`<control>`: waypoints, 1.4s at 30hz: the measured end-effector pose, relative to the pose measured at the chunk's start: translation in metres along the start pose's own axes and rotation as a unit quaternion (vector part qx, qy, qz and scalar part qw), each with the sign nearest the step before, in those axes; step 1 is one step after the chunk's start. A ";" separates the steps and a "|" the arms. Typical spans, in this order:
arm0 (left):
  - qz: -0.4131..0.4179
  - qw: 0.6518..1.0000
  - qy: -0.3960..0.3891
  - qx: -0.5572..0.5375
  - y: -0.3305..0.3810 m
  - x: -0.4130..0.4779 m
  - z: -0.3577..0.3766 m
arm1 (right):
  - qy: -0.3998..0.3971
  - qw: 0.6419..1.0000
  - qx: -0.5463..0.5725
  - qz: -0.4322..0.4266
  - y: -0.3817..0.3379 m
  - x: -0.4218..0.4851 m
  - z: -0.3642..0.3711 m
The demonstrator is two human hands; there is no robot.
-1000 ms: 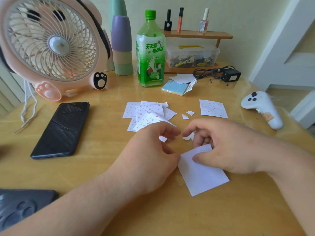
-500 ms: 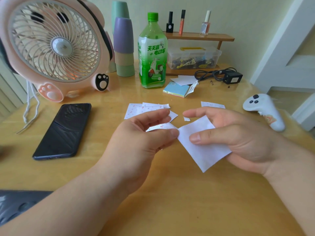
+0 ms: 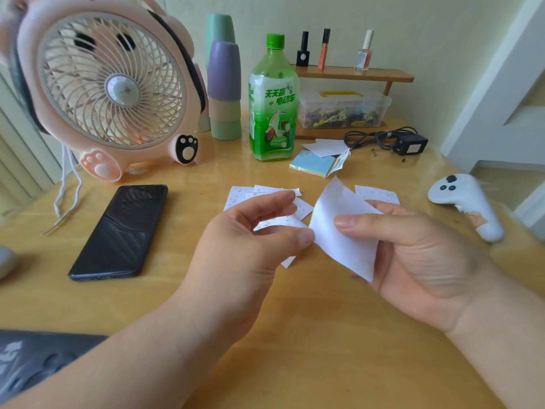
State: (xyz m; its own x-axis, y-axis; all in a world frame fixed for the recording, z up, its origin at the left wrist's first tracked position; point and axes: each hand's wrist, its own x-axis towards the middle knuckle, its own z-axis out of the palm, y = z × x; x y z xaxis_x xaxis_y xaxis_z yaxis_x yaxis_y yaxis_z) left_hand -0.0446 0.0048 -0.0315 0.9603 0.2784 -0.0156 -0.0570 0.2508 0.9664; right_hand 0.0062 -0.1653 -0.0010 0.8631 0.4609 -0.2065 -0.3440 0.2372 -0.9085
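A white square of paper (image 3: 345,228) is held up above the wooden table (image 3: 295,335), tilted on a corner. My right hand (image 3: 413,252) holds it, thumb on its front and fingers behind. My left hand (image 3: 250,249) pinches the paper's left corner between thumb and forefinger. Behind my hands, several small white paper pieces with red print (image 3: 259,193) lie flat on the table, partly hidden by my left fingers. One more printed piece (image 3: 377,193) lies behind my right hand.
A pink fan (image 3: 109,90), stacked cups (image 3: 224,90) and a green bottle (image 3: 274,101) stand at the back. A black phone (image 3: 121,231) lies left, a white controller (image 3: 469,205) right. Sticky notes (image 3: 312,166), a black charger (image 3: 410,144) and a shelf with a clear box (image 3: 342,109) sit behind.
The white paper has been lifted off the table and turned onto a corner. My right hand turned palm-up under it, and both hands rose slightly.
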 end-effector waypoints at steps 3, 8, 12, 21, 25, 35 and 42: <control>0.000 1.000 0.000 -0.028 0.000 0.001 -0.001 | 0.017 0.999 0.026 0.017 0.001 -0.001 0.004; -0.013 0.995 -0.020 -0.093 -0.002 0.004 -0.002 | 0.046 0.997 0.060 -0.028 0.000 -0.003 0.007; -0.011 0.994 -0.031 -0.100 -0.003 0.005 -0.003 | 0.014 0.999 0.001 -0.038 0.009 -0.002 0.009; 0.064 0.997 -0.026 -0.036 0.000 0.003 -0.004 | 0.058 0.990 -0.106 -0.076 0.003 -0.010 0.011; 0.186 0.979 -0.065 0.057 0.003 -0.003 -0.003 | 0.100 0.990 -0.077 -0.066 0.006 -0.010 0.009; 0.231 0.964 -0.085 0.102 -0.002 -0.004 0.001 | 0.091 0.991 -0.076 -0.064 0.007 -0.015 0.015; 0.231 0.963 -0.080 0.115 -0.003 -0.005 0.002 | 0.092 0.989 -0.101 -0.055 0.009 -0.012 0.012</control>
State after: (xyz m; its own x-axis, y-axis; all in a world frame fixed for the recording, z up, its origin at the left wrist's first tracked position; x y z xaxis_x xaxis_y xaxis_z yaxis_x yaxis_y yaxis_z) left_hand -0.0483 0.0006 -0.0336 0.8781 0.1607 0.4507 -0.4430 -0.0833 0.8927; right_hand -0.0115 -0.1581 -0.0025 0.9504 0.2735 -0.1483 -0.1795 0.0928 -0.9794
